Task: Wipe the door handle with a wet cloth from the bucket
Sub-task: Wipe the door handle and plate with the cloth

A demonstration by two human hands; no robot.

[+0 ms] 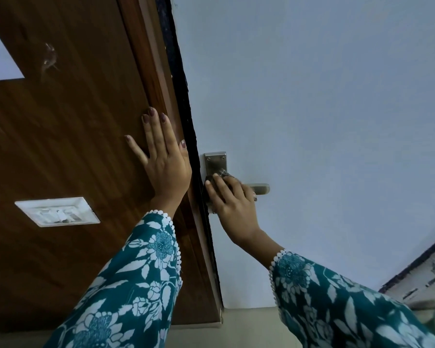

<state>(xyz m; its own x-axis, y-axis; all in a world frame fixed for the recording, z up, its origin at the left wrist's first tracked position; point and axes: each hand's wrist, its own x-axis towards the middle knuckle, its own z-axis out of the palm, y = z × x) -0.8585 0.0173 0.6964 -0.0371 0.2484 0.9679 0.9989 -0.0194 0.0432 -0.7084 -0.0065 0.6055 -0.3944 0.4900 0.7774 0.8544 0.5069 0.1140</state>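
Note:
A metal door handle (260, 188) with a rectangular backplate (215, 162) is fixed on the pale blue-white door (324, 109). My right hand (230, 199) covers the lever's inner part and presses a dark cloth (222, 174) against the plate; only a small bunch of cloth shows above my fingers. The lever's free end sticks out to the right of my hand. My left hand (162, 162) lies flat, fingers spread, on the brown wooden frame panel (73, 146) just left of the door's edge. No bucket is in view.
A white switch plate (57, 211) sits on the brown panel at lower left. A dark gap (183, 101) runs between frame and door. At lower right a lighter wall strip (422, 277) meets the door.

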